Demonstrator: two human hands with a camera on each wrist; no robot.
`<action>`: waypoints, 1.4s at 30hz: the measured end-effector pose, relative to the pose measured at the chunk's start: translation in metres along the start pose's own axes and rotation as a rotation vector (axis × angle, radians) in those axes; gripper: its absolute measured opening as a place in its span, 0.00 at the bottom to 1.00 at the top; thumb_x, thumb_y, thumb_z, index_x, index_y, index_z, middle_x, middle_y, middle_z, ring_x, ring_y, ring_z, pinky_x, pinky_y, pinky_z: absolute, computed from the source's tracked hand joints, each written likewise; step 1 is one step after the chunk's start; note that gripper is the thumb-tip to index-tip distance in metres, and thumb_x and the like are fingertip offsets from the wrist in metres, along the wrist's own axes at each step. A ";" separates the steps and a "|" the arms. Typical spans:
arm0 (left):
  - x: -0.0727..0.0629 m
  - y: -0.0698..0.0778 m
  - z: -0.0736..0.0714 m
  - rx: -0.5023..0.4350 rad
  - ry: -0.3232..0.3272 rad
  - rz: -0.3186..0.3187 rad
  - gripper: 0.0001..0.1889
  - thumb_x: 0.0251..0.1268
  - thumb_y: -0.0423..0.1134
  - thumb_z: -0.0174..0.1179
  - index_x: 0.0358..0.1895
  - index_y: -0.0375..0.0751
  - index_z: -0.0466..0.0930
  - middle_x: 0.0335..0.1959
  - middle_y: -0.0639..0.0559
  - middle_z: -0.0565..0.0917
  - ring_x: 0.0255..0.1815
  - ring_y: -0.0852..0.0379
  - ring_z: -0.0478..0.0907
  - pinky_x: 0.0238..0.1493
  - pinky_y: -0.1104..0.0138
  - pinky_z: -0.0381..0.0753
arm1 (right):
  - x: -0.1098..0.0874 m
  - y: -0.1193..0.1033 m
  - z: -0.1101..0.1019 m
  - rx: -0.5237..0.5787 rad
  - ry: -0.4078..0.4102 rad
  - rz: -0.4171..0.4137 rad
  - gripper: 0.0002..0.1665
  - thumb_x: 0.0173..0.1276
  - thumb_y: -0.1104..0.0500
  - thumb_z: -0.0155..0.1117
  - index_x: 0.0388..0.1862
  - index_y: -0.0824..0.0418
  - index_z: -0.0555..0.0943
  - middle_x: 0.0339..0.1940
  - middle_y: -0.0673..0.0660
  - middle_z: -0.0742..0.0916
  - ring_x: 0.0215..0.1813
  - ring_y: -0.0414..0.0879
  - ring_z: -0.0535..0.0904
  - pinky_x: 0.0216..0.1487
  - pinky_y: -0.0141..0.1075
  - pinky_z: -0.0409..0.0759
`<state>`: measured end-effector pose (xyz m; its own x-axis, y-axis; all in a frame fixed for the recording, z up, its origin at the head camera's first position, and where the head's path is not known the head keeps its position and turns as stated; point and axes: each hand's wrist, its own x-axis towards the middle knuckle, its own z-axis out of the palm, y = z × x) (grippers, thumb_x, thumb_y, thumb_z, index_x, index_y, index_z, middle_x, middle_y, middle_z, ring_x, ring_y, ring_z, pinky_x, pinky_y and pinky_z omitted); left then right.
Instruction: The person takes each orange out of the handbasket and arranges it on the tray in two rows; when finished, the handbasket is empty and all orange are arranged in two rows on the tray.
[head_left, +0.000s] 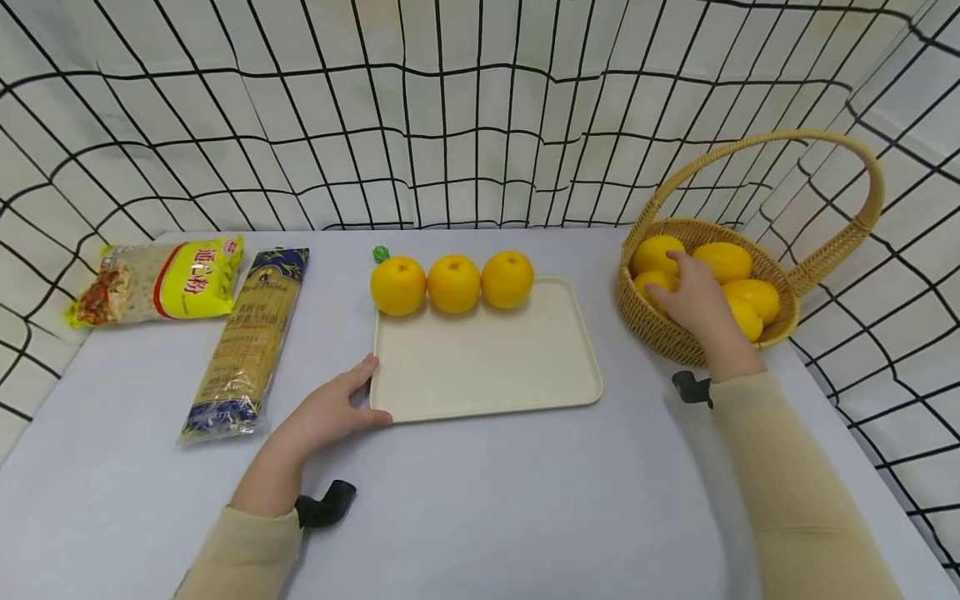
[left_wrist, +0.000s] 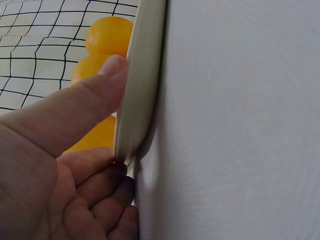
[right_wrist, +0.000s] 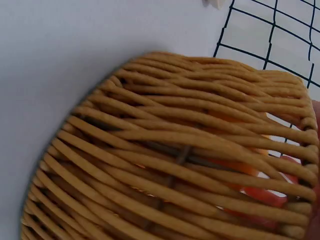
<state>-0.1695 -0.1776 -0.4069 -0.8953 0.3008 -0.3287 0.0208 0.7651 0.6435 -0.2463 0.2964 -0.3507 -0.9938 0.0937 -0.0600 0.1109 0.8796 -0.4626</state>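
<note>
A cream rectangular tray (head_left: 487, 367) lies on the white table. My left hand (head_left: 330, 412) holds its near-left corner, thumb on the near edge and forefinger along the left side. In the left wrist view the thumb (left_wrist: 92, 95) lies against the tray rim (left_wrist: 142, 85). Three oranges (head_left: 453, 284) line the tray's far edge. At the right, my right hand (head_left: 701, 300) reaches into a wicker basket (head_left: 660, 337), its thumb and forefinger spread over yellow lemon-like fruits (head_left: 658, 252). The basket wall (right_wrist: 190, 130) hides most of that hand in the right wrist view.
A packet of dried noodles (head_left: 247, 350) and a yellow-and-clear food bag (head_left: 161, 282) lie at the left. A small green item (head_left: 381, 253) sits behind the leftmost orange. The basket's tall handle (head_left: 795, 137) arches above it. Black-lined white curtain (head_left: 465, 108) surrounds the table.
</note>
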 end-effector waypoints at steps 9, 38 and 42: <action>0.000 -0.002 0.003 0.008 0.007 0.014 0.51 0.49 0.54 0.64 0.71 0.38 0.44 0.73 0.41 0.46 0.72 0.38 0.44 0.69 0.45 0.46 | 0.009 -0.005 -0.005 -0.187 -0.220 0.093 0.48 0.64 0.40 0.49 0.71 0.68 0.45 0.63 0.77 0.64 0.63 0.70 0.60 0.63 0.62 0.58; 0.000 -0.003 0.000 0.002 0.009 0.017 0.50 0.50 0.52 0.65 0.71 0.38 0.44 0.73 0.43 0.46 0.72 0.40 0.43 0.70 0.46 0.46 | -0.032 -0.024 0.002 0.236 0.273 -0.112 0.44 0.56 0.50 0.60 0.70 0.51 0.54 0.66 0.62 0.59 0.60 0.57 0.58 0.53 0.55 0.64; 0.000 -0.003 0.000 0.009 0.005 0.017 0.51 0.49 0.53 0.65 0.71 0.38 0.44 0.73 0.43 0.46 0.72 0.39 0.43 0.70 0.46 0.46 | -0.034 -0.034 0.013 0.334 0.254 -0.138 0.44 0.55 0.53 0.61 0.70 0.52 0.54 0.65 0.61 0.64 0.58 0.57 0.63 0.57 0.55 0.64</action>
<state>-0.1698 -0.1795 -0.4084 -0.8969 0.3108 -0.3147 0.0395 0.7649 0.6429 -0.2165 0.2574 -0.3447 -0.9658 0.1344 0.2218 -0.0672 0.6965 -0.7144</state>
